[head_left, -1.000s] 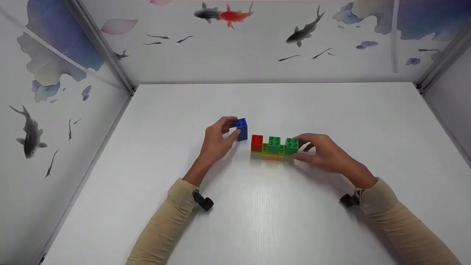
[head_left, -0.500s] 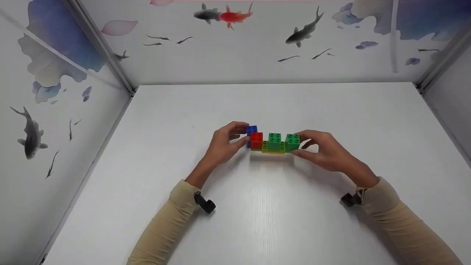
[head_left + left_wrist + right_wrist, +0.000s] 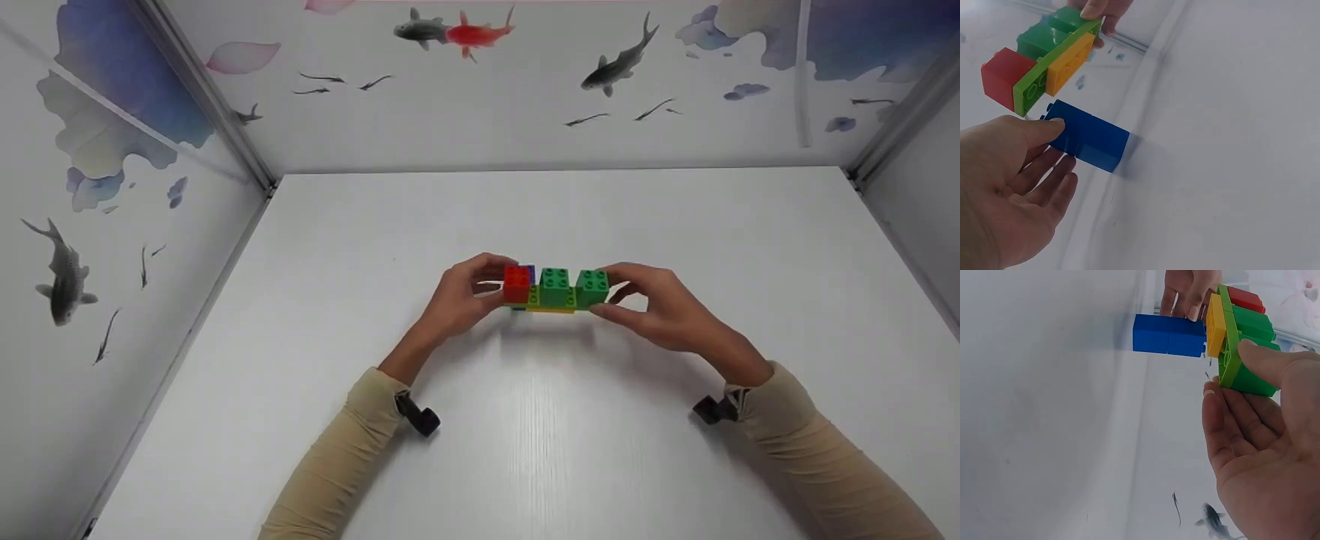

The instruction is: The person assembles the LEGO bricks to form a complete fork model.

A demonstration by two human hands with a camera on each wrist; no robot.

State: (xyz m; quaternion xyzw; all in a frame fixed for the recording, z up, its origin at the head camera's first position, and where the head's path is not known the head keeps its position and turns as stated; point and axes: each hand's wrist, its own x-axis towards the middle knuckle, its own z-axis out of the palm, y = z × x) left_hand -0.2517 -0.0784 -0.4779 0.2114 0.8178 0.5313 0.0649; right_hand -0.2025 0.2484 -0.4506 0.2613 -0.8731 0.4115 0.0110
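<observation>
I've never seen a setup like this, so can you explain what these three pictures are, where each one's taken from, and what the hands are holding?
These are a person's two bare hands, filmed by three cameras. The wide picture comes from a camera on the head, looking down at a white table inside walls decorated with fish. The other two come from cameras strapped to each wrist, so they look up close and tilted.

The right hand holds a small block assembly: a red block and two green blocks on a light green plate, with a yellow block underneath. It is lifted off the table. The left hand pinches a blue block close beneath the assembly's red end.
</observation>
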